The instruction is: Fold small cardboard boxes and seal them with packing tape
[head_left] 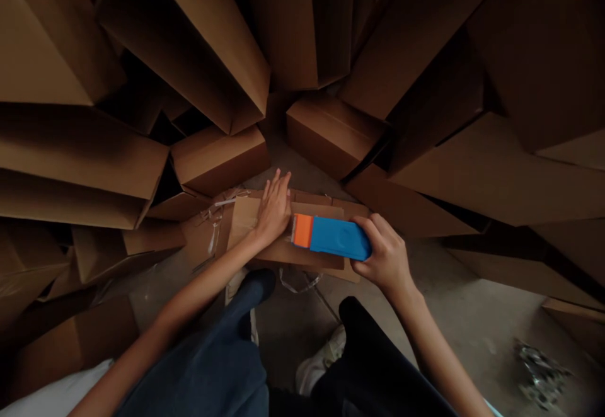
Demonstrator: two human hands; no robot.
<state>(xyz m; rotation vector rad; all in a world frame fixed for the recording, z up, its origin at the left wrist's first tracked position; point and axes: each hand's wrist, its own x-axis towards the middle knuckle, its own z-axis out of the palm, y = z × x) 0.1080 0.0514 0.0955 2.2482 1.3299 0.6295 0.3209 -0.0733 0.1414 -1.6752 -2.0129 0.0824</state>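
Observation:
My left hand (275, 208) lies flat with fingers stretched out on a small brown cardboard box (283, 250) that rests on the floor in front of my feet. My right hand (385, 254) is closed around a blue tape dispenser with an orange end (331, 236), held across the top of that box, its orange end beside my left wrist. Both forearms reach forward over my knees.
Tall stacks of brown cardboard boxes (208, 58) ring the spot on the left, back and right. Loose plastic strapping (212, 228) lies left of the box. A crumpled heap of clear scrap (541, 373) sits on the concrete floor (472, 322) at lower right.

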